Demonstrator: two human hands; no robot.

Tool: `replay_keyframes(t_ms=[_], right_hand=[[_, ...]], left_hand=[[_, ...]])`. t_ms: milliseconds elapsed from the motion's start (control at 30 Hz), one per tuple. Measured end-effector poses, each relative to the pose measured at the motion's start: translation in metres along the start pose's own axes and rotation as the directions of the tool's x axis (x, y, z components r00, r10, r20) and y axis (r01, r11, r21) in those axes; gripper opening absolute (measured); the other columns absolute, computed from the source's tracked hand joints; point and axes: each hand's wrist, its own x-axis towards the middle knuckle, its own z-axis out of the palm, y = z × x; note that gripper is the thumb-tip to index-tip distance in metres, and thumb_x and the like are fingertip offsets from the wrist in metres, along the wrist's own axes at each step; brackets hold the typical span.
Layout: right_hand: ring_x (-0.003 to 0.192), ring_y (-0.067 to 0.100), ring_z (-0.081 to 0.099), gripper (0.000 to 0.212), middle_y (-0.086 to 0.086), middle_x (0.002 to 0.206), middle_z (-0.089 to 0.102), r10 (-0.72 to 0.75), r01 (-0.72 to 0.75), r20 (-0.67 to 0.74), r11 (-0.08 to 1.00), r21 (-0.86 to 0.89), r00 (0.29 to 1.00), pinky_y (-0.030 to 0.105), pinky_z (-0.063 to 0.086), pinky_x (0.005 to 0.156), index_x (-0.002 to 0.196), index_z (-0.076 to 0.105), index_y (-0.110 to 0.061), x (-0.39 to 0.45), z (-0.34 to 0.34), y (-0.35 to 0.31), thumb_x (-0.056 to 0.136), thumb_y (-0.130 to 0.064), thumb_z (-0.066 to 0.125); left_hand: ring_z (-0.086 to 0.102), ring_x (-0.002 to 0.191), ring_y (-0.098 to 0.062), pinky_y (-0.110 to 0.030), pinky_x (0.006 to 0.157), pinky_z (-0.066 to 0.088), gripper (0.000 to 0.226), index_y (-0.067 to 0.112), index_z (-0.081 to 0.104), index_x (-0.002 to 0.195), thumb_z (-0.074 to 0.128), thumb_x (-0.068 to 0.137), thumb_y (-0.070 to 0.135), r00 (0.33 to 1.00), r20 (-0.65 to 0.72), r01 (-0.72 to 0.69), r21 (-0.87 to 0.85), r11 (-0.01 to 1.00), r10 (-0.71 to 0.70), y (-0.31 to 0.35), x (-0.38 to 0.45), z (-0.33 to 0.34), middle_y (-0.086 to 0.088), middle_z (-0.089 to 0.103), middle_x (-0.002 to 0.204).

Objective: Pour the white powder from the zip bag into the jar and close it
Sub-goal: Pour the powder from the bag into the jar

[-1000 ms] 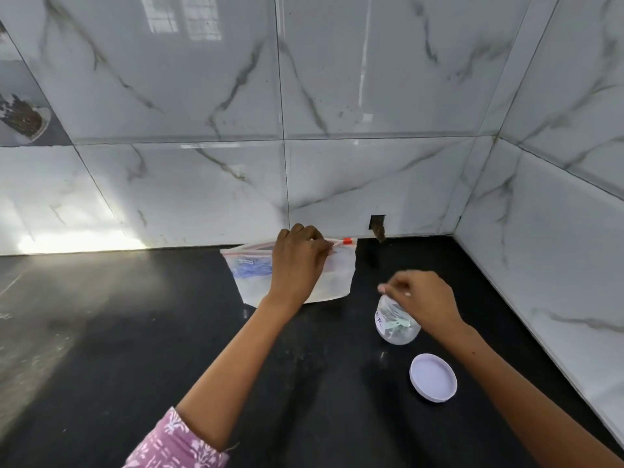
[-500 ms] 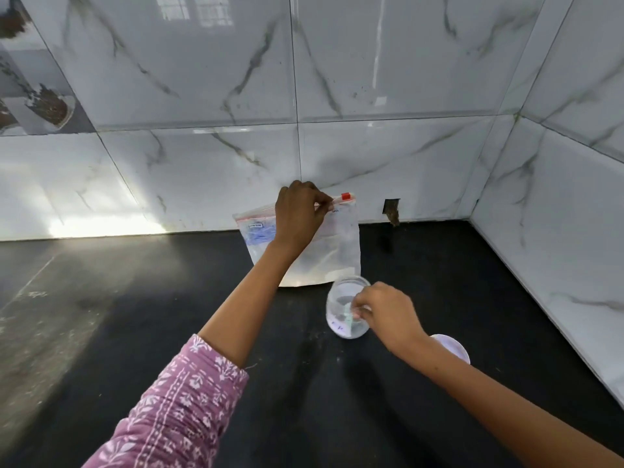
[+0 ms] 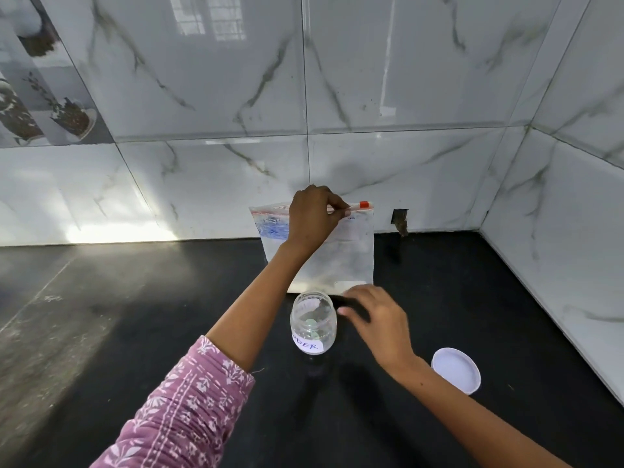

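Nearest us, right of the jar (image 3: 313, 327), our lid (image 3: 456, 369) lies on the black worktop (image 3: 135, 332). The jar stands open, its label partly cut off. Our right hand (image 3: 378, 319) hovers beside it, blurred, fingers loose. Behind the jar, our left hand (image 3: 312, 216) pinches the bag (image 3: 344, 251) top, hiding its middle; the bag's foot meets the worktop.

A white label on the clear jar (image 3: 313, 327) in front of me shows handwritten capitals, of which only "DER" is plainly legible. On the zip bag (image 3: 341, 251) pinched at the top by my left hand (image 3: 312, 216), tiny print near the red slider appears to read "OPEN"; the blue print stays illegible.
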Motion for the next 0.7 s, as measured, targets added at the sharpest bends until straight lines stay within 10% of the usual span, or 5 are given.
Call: replay_keyframes(t_ms=[100,267,500,700], right_hand=[[0.095,0.014,0.060,0.031,-0.002,0.109,0.061,0.269,-0.275,-0.191,0.962,-0.001,0.944,0.024,0.048,0.068,0.107,0.062,-0.018,0.011,-0.019,0.024,0.080,-0.029,0.072],[0.107,0.023,0.058,0.053,0.008,0.124,0.056,0.544,-0.533,-0.102,0.838,0.119,0.833,0.039,0.052,0.087,0.126,0.052,-0.010,0.017,-0.038,0.065,0.080,-0.027,0.072],[0.052,0.019,0.044,0.034,0.015,0.055,0.053,0.575,-0.534,-0.163,0.812,0.236,0.802,0.029,0.031,0.052,0.064,0.059,0.005,0.018,-0.076,0.096,0.081,-0.021,0.072],[0.054,-0.001,0.054,0.010,-0.011,0.058,0.060,0.512,-0.428,-0.210,0.836,0.342,0.833,0.009,0.037,0.054,0.068,0.069,-0.016,0.032,-0.109,0.102,0.073,-0.013,0.077]], left_hand=[[0.060,0.078,-0.023,-0.025,0.062,0.030,0.013,0.014,0.078,0.088,0.073,0.080,0.022,1.000,0.015,-0.020,-0.025,0.999,0.021,0.009,0.006,0.004,-0.007,0.071,0.086],[0.052,0.069,-0.014,-0.024,0.060,0.037,0.013,0.012,0.077,0.089,0.075,0.078,0.020,0.999,0.018,-0.040,-0.221,0.974,0.045,0.030,0.016,0.010,-0.004,0.068,0.081],[0.053,0.064,-0.004,-0.009,0.062,0.038,0.016,0.011,0.076,0.097,0.072,0.081,0.013,0.999,0.021,-0.029,-0.396,0.918,0.040,0.034,0.017,0.015,-0.001,0.065,0.076],[0.052,0.061,-0.006,-0.010,0.060,0.040,0.015,0.014,0.075,0.096,0.070,0.083,0.012,0.996,0.048,0.090,-0.379,0.921,-0.078,0.012,0.015,0.017,0.000,0.066,0.076]])
